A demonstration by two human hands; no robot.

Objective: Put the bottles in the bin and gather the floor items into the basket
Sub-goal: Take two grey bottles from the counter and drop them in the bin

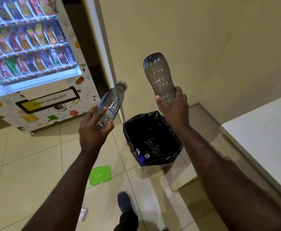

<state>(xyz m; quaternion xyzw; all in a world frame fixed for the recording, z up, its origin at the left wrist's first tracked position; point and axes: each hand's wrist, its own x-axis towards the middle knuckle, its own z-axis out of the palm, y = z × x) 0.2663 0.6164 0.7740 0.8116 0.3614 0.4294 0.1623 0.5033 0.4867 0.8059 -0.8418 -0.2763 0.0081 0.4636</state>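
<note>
Gripping two bottles above the bin: left hand [93, 129] wrapped round base of a slim grey translucent plastic water bottle w/ white lettering [110, 104], cap end tilted up and away toward the wall. Right hand [173, 107] closed on neck end of a larger smoky-grey clear plastic bottle [158, 77], held upside down w/ base pointing up. Both bottles in the air, apart from each other, not yet in the bin. Bin w/ black plastic liner [154, 124] sits on floor between and below the two hands, against the wall corner; inside it near the bottom, some clear plastic and a blue cap [141, 158], details too dark to tell. Green square plastic lid [100, 175] lies flat on beige tiled floor [28, 164], just left of bin. Small white carton [83, 213] on floor nearer the person, by left forearm. Dark blue shoe [124, 201] at bottom centre. Lit snack vending machine w/ "PUSH TO COLLECT" flap [49, 100] at upper left. White counter [266, 135] at right edge
</note>
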